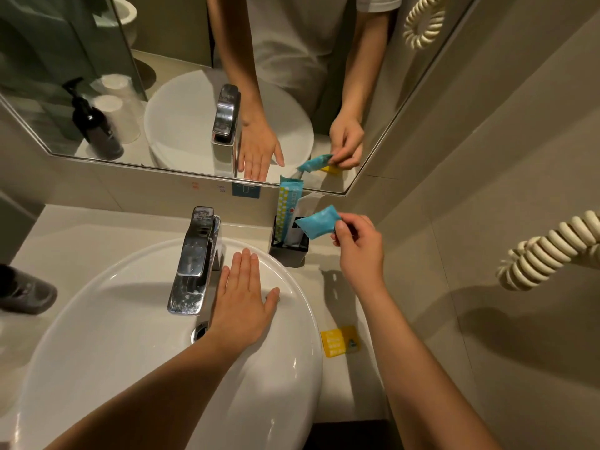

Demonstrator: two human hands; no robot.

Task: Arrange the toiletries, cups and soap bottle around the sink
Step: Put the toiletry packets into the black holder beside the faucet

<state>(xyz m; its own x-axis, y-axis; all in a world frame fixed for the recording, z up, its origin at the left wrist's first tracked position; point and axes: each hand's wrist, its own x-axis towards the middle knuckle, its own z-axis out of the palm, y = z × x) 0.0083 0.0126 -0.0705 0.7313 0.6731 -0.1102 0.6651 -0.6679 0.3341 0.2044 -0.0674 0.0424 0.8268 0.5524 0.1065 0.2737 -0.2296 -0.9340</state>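
Observation:
My right hand [358,246] pinches a small blue sachet [319,221] and holds it just above a black holder [289,250] at the back right of the counter. A tall blue-and-yellow packet [288,206] and a white packet [300,222] stand in that holder. My left hand [245,298] lies flat, fingers spread, on the far rim of the white sink [266,378], beside the chrome tap [194,261]. A dark soap bottle [22,290] lies at the left edge, partly cut off. Two clear cups show only as reflections in the mirror.
A yellow sachet [339,342] lies on the counter to the right of the sink. A coiled cream cord [548,248] hangs on the right wall. The mirror [181,53] runs along the back, above a narrow tiled strip.

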